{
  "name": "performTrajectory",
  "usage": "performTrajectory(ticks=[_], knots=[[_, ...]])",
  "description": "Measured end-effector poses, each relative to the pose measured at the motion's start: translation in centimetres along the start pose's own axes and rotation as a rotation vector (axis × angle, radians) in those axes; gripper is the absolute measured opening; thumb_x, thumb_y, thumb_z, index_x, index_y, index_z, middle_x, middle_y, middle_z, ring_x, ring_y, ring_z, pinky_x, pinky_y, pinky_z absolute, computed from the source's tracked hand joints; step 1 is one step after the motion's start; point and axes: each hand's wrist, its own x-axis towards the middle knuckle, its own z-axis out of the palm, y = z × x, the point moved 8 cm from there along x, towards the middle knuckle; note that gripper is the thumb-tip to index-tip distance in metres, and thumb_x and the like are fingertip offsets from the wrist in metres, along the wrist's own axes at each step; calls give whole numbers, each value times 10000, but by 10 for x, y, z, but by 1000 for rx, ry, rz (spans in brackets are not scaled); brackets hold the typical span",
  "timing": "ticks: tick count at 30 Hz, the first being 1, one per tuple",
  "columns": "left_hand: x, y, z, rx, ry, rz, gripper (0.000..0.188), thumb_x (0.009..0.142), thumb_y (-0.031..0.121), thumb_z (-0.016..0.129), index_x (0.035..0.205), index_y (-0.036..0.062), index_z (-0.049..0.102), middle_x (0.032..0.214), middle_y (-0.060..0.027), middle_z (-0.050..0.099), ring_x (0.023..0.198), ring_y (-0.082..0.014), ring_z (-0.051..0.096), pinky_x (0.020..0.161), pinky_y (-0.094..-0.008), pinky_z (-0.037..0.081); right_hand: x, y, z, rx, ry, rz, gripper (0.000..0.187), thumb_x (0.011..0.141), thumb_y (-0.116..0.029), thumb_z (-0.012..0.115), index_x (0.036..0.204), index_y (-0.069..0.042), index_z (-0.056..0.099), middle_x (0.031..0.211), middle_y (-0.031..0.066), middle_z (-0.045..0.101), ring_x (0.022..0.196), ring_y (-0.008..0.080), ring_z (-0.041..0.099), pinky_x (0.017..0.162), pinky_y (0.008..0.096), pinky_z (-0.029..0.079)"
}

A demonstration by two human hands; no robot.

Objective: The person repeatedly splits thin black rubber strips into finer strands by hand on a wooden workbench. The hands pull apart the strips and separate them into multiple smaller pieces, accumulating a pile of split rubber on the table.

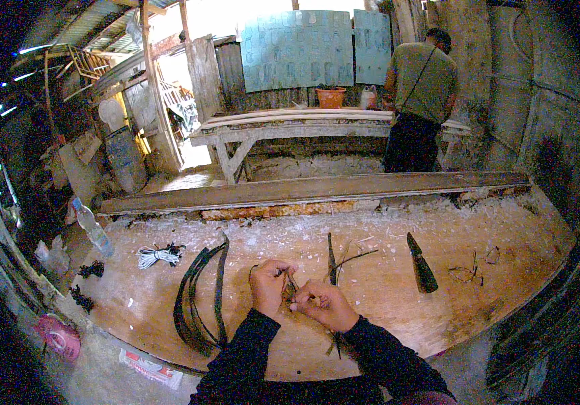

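Note:
My left hand (269, 285) and my right hand (325, 304) meet over the middle of the wooden bench (384, 317), fingers closed. Between them they pinch a thin brownish strip (290, 289), which is folded or looped; my fingers hide part of it. Left of my hands lie several long, dark, curved strips (192, 304). Narrow dark strips (332, 256) and thin brown offcuts (357, 255) lie just beyond my right hand. Further right rests a dark, pointed, knife-like tool (422, 264), its tip away from me. Thin curled scraps (466, 273) lie beyond it.
A bundle of white and black cord (158, 256) and small black bundles (91, 270) lie at the left, near a plastic bottle (93, 226). A raised wooden plank (317, 191) runs along the far edge. A person (419, 101) stands behind, at another table (283, 125) with an orange pot (330, 98).

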Motion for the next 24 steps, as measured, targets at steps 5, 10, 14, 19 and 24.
performTrajectory(ticks=[5, 10, 14, 19, 24], knots=[[-5, 4, 15, -96, -188, 75, 53, 650, 38, 636, 682, 19, 599, 675, -69, 565, 662, -159, 541, 585, -256, 418, 1, 27, -28, -36, 194, 123, 121, 687, -2, 596, 673, -57, 489, 655, -6, 507, 655, 80, 479, 590, 218, 376], [-28, 4, 52, -313, -657, -155, 103, 675, 105, 649, 713, 41, 578, 716, -33, 542, 674, -129, 514, 610, -237, 412, -6, 54, -76, -82, 534, 259, 145, 678, 33, 561, 652, -61, 454, 627, -5, 490, 603, 83, 471, 554, 213, 379], [-56, 47, 70, -346, -706, 202, 144, 699, 167, 651, 727, 60, 557, 698, 3, 491, 644, -95, 472, 608, -221, 397, -6, 63, -98, -199, 620, 312, 149, 663, 54, 542, 650, -52, 439, 629, 11, 503, 596, 93, 490, 541, 215, 391], [-60, 39, 76, -316, -762, -1, 178, 713, 220, 644, 730, 63, 561, 651, 30, 443, 642, -63, 449, 619, -210, 384, -5, 60, -103, -271, 674, 187, 99, 681, 27, 559, 731, -49, 520, 683, 29, 525, 612, 120, 501, 551, 219, 398], [-45, 36, 62, -400, -699, -66, 138, 710, 156, 642, 718, 33, 580, 648, 15, 475, 624, -74, 449, 553, -217, 364, -6, 47, -102, -501, 712, 78, 142, 690, -21, 597, 823, -69, 597, 735, 35, 544, 637, 158, 517, 546, 228, 406]])
